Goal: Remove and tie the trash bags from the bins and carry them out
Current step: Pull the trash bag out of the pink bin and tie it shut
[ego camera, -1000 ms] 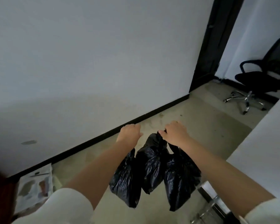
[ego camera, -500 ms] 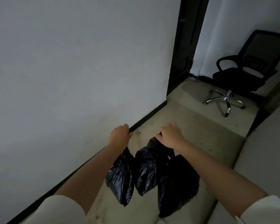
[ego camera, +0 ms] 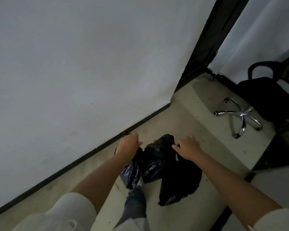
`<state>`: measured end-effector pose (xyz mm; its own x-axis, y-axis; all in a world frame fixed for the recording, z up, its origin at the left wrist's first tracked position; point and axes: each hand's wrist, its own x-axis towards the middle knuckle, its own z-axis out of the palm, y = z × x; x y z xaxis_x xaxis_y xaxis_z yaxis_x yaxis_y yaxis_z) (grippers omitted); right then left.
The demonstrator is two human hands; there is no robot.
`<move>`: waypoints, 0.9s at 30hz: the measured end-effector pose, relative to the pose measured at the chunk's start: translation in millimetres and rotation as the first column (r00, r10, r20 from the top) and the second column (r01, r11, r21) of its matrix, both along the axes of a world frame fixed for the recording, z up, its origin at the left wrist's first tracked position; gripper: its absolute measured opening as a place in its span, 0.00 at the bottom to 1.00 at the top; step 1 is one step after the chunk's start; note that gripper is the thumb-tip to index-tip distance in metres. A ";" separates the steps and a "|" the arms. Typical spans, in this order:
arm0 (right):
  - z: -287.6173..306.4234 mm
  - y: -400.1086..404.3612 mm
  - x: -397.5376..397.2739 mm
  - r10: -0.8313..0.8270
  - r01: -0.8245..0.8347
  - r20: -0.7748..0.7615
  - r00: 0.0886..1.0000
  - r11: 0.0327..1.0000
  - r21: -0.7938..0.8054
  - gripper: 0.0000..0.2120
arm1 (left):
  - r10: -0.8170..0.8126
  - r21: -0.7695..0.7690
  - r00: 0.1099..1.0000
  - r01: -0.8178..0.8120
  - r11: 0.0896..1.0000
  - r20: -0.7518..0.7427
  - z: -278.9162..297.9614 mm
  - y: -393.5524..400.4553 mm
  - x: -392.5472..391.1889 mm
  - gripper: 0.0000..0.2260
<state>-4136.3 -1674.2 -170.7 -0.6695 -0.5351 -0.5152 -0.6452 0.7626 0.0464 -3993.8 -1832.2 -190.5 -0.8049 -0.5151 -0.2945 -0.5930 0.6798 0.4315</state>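
Note:
Three tied black trash bags hang in front of me above the floor. My left hand [ego camera: 129,142] grips the top of the left bag [ego camera: 130,174]. My right hand [ego camera: 188,147] holds the tops of the middle bag [ego camera: 154,162] and the larger right bag [ego camera: 178,184]. The knots are hidden under my fingers. No bin is in view.
A white wall [ego camera: 82,64] with a black skirting runs along my left. A dark door frame [ego camera: 205,39] stands ahead. A black office chair [ego camera: 265,97] with a chrome wheeled base [ego camera: 240,115] sits beyond the doorway at right. My leg [ego camera: 135,202] steps forward below the bags.
I have walked forward along the wall; the door frame and chair have come closer. Both hands keep the same hold on the bags. My leg has come into view.

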 end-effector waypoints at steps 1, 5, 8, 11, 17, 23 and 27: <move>-7.9 -6.1 -19.9 0.001 -0.001 0.020 1.000 1.000 0.025 0.22 | 0.016 0.030 1.000 -0.016 0.999 0.009 -9.8 -7.2 -18.5 0.11; -39.3 -32.8 -96.9 0.017 -0.026 0.083 0.996 0.994 0.108 0.21 | 0.067 0.095 0.996 -0.073 0.993 0.060 -46.1 -31.5 -92.4 0.11; -66.0 -58.0 -151.2 0.053 -0.072 0.132 0.990 0.986 0.150 0.21 | 0.058 0.082 0.990 -0.069 0.994 0.129 -76.6 -46.3 -141.3 0.10; -100.7 -82.3 -204.3 0.098 -0.133 0.187 0.978 0.974 0.185 0.20 | 0.040 0.063 0.981 -0.053 0.997 0.190 -112.4 -56.9 -187.2 0.09; -177.0 -125.0 -286.5 0.309 -0.367 0.285 0.907 0.913 0.178 0.19 | 0.155 -0.015 0.926 -0.159 0.987 0.343 -180.5 -71.5 -247.4 0.10; -250.1 -163.3 -343.6 0.483 -0.518 0.231 0.845 0.846 0.124 0.18 | 0.215 -0.078 0.903 -0.201 0.977 0.372 -252.9 -91.9 -279.0 0.08; -292.6 -182.1 -366.7 0.539 -0.572 0.224 0.812 0.812 0.118 0.17 | 0.209 -0.071 0.898 -0.197 0.978 0.387 -296.9 -105.5 -293.8 0.08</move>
